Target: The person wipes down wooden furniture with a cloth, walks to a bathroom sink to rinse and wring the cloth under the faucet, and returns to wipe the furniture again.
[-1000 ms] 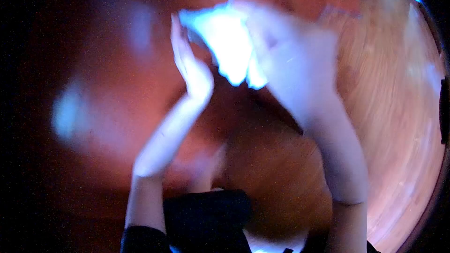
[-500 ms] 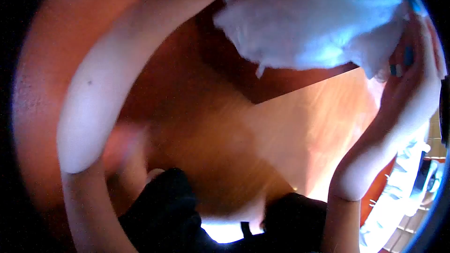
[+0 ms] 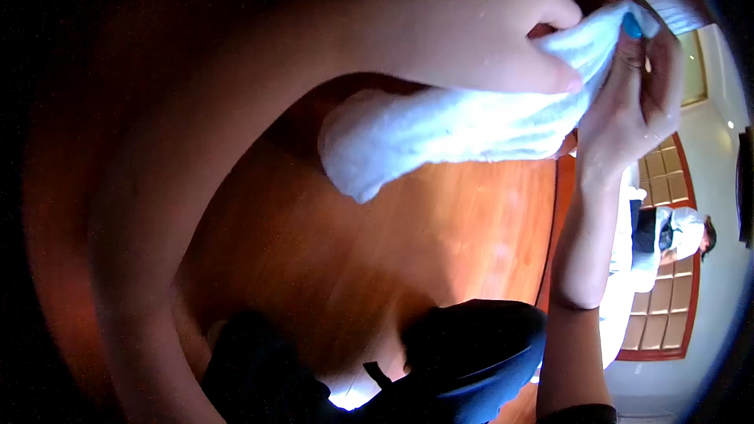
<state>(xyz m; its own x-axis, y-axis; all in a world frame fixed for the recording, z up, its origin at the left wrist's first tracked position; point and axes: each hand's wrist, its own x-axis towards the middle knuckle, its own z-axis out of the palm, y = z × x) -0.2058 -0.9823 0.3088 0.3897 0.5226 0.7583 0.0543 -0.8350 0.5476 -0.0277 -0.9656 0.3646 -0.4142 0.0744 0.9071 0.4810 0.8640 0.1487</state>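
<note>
Holds a cloth (image 3: 463, 122) at about two o'clock, between both hands and over the wood (image 3: 369, 243). Grips the upper part with the left hand (image 3: 495, 39) at one o'clock, back of the hand to the camera, fingers bent in on the fabric, with fabric showing between them. Grasps the top corner, farther out at two o'clock, with the right hand (image 3: 628, 106), a teal nail (image 3: 632, 25) showing against the fabric; cannot tell how the hidden fingers of this hand lie. Has both hands just beside each other.

Leaves the loose end of the cloth trailing down toward the centre, a little on the ten o'clock side, bunched and creased along its length, glaring white at the middle. Cannot tell from this angle whether touching the wood or hanging clear of it.

Curves the left arm (image 3: 149, 212) from seven o'clock up past eleven; raises the right arm (image 3: 585, 251) from four o'clock toward three. Shows dark clothing (image 3: 479, 338) at five o'clock and again at seven. Includes, well apart at three o'clock, a person (image 3: 687, 228) in a white top, appearing sideways, near red-framed panels (image 3: 664, 318) at four o'clock.
</note>
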